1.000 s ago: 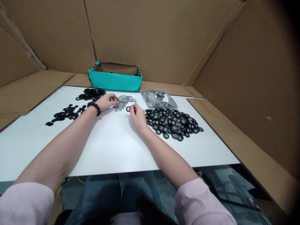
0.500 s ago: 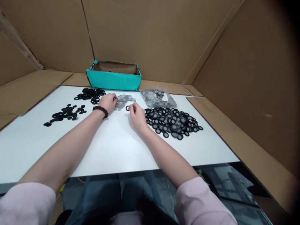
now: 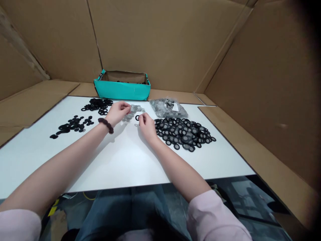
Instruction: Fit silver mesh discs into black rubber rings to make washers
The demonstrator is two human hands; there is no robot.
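Observation:
My right hand (image 3: pixel 147 125) is closed in a pinch on a black ring (image 3: pixel 136 117), which sticks out to the left of the fingertips. My left hand (image 3: pixel 118 111) is pinched closed beside a loose pile of small translucent grey discs (image 3: pixel 136 108); whatever lies between its fingertips is too small to make out. Right of my right hand spreads a big heap of black rings with grey centres (image 3: pixel 185 132). Plain black rings (image 3: pixel 96 104) are piled behind my left wrist, and small black discs (image 3: pixel 75 124) lie scattered farther left.
A turquoise box (image 3: pixel 122 90) with dark pieces inside stands at the back of the white table (image 3: pixel 120 164). A clear plastic bag (image 3: pixel 168 107) of grey pieces lies in front of it, to the right. Cardboard walls (image 3: pixel 173 47) enclose the back and sides.
My left hand has lifted a little from the grey discs and shifted slightly right, toward my right hand. The right hand keeps its pinch on the black ring; the view has tilted slightly.

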